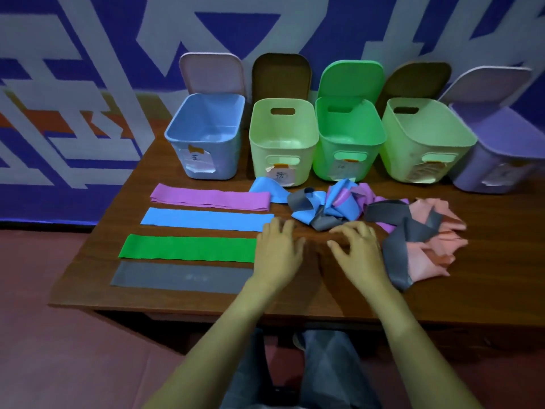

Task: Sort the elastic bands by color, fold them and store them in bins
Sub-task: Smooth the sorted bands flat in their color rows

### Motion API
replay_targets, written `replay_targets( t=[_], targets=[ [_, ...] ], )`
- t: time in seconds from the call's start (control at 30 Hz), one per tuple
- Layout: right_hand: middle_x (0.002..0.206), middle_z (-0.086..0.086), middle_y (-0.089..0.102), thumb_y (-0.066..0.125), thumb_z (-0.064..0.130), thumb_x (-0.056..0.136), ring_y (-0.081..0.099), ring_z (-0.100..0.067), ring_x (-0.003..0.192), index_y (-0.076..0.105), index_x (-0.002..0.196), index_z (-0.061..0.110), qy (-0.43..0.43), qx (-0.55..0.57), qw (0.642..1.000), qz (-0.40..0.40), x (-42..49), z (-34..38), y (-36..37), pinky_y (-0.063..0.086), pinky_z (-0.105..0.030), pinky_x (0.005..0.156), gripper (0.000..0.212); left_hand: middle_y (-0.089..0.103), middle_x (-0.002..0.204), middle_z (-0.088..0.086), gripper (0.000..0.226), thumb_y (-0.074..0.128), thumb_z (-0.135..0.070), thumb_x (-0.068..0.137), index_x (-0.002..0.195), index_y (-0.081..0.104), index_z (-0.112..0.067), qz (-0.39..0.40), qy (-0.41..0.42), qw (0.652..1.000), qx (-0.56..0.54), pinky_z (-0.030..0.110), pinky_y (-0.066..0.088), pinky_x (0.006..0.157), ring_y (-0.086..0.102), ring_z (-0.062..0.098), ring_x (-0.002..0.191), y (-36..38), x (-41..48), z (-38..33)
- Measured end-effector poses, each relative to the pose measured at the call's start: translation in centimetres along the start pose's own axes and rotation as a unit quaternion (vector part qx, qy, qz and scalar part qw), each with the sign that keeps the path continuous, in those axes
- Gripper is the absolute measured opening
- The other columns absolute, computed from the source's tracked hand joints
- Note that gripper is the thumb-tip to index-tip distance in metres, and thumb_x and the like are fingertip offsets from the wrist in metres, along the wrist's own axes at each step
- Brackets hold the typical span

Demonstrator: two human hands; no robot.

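Bare forearms point(236, 335) reach over the dark brown wooden tabletop point(498, 278). The left hand point(278, 246) and right hand point(358, 249) sit with fingers loosely spread, holding nothing, just in front of the tangled heap of blue, grey, purple and pink elastic bands point(339, 208). These thin, limp, rubbery strips loop through one another, so tugging one could drag its neighbours onto the flat purple band point(209, 197), blue band point(206, 219), green band point(188, 247) and grey band point(180, 277) laid out on the left. Five smooth plastic bins point(324, 160) stand open behind. Two look nearly alike, which invites a misplaced colour.
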State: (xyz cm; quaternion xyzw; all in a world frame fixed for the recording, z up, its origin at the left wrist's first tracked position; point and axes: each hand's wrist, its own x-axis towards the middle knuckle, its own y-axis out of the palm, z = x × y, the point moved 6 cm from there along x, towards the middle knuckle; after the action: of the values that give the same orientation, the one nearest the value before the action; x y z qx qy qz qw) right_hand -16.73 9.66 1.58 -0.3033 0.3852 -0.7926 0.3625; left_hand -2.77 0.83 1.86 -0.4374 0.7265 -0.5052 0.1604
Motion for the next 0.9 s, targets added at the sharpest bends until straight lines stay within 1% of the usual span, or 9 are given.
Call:
replay_targets(
  t=[0.13,0.27,0.37,0.43,0.5,0.57,0.7,0.8,0.9],
  targets=[
    [0.122,-0.015,0.052,0.067,0.017,0.081,0.042,-0.036,0.119,0.062,0.116,0.012,0.055,-0.031,0.998,-0.032,1.7,-4.6,-2.5,0.034,-0.043,0.101,0.036,0.042,0.130,0.014,0.047,0.055,-0.029,0.088,0.131,0.046,-0.012,0.055,0.052,0.997,0.004,0.042,0.038,0.095,0.040,0.034,0.119,2.7,3.8,-4.3],
    [0.143,-0.015,0.035,0.065,0.022,0.083,0.025,-0.034,0.135,0.043,0.137,0.017,0.107,-0.070,0.992,-0.011,3.9,-7.2,-2.9,0.024,-0.043,0.111,0.058,0.024,0.148,0.018,0.059,0.054,-0.027,0.089,0.142,0.033,-0.013,0.095,0.060,0.993,0.048,0.044,0.027,0.107,0.024,0.035,0.135,5.1,6.4,-5.5],
    [0.149,-0.016,0.026,0.064,0.021,0.083,0.016,-0.035,0.140,0.032,0.144,0.021,0.122,-0.101,0.987,-0.018,5.8,-8.6,-3.0,0.017,-0.045,0.115,0.069,0.018,0.153,0.016,0.063,0.054,-0.030,0.089,0.145,0.028,-0.014,0.105,0.073,0.989,0.073,0.046,0.022,0.110,0.014,0.034,0.140,6.7,7.6,-5.9],
    [0.150,-0.015,0.025,0.062,0.021,0.085,0.016,-0.032,0.141,0.026,0.146,0.021,0.143,-0.108,0.984,-0.017,6.9,-9.4,-3.1,0.016,-0.043,0.115,0.071,0.017,0.153,0.015,0.064,0.054,-0.034,0.090,0.145,0.027,-0.017,0.126,0.077,0.988,0.054,0.046,0.023,0.111,0.014,0.034,0.140,7.9,8.2,-6.1],
    [0.145,-0.013,0.034,0.058,0.021,0.087,0.023,-0.030,0.137,0.030,0.144,0.018,0.160,-0.127,0.979,-0.012,7.7,-10.0,-3.3,0.021,-0.041,0.111,0.063,0.017,0.152,0.015,0.064,0.053,-0.036,0.091,0.146,0.025,-0.019,0.155,0.070,0.985,0.035,0.044,0.027,0.109,0.019,0.033,0.138,9.1,8.7,-6.0],
    [0.136,-0.010,0.042,0.054,0.022,0.089,0.029,-0.028,0.132,0.043,0.134,0.017,0.163,-0.149,0.975,-0.005,8.1,-10.2,-3.3,0.027,-0.042,0.105,0.046,0.022,0.151,0.014,0.062,0.051,-0.037,0.093,0.146,0.024,-0.020,0.158,0.066,0.983,0.071,0.043,0.028,0.106,0.023,0.032,0.136,10.0,9.0,-5.8],
    [0.124,-0.006,0.050,0.054,0.021,0.089,0.035,-0.025,0.128,0.053,0.112,0.017,0.155,-0.137,0.978,-0.005,8.1,-10.5,-2.9,0.029,-0.042,0.098,0.023,0.033,0.143,0.007,0.045,0.042,-0.041,0.096,0.135,0.039,-0.018,0.129,0.052,0.984,0.114,0.042,0.036,0.095,0.032,0.029,0.129,10.1,10.3,-5.1],
    [0.115,-0.006,0.055,0.053,0.018,0.090,0.045,-0.027,0.119,0.054,0.106,0.016,0.139,-0.129,0.982,-0.018,7.9,-10.3,-2.8,0.034,-0.042,0.093,0.016,0.042,0.130,0.009,0.033,0.045,-0.035,0.096,0.120,0.050,-0.013,0.123,0.036,0.991,0.039,0.043,0.041,0.090,0.040,0.032,0.120,9.5,11.4,-4.8],
    [0.095,-0.012,0.058,0.058,0.007,0.085,0.056,-0.036,0.093,0.058,0.092,0.009,0.068,-0.062,0.990,-0.110,8.0,-9.0,-4.1,0.042,-0.042,0.075,0.007,0.048,0.111,0.014,0.023,0.052,-0.026,0.093,0.107,0.056,-0.008,0.032,0.003,0.995,-0.091,0.043,0.045,0.080,0.049,0.035,0.105,7.5,11.7,-4.4]
  ],
)
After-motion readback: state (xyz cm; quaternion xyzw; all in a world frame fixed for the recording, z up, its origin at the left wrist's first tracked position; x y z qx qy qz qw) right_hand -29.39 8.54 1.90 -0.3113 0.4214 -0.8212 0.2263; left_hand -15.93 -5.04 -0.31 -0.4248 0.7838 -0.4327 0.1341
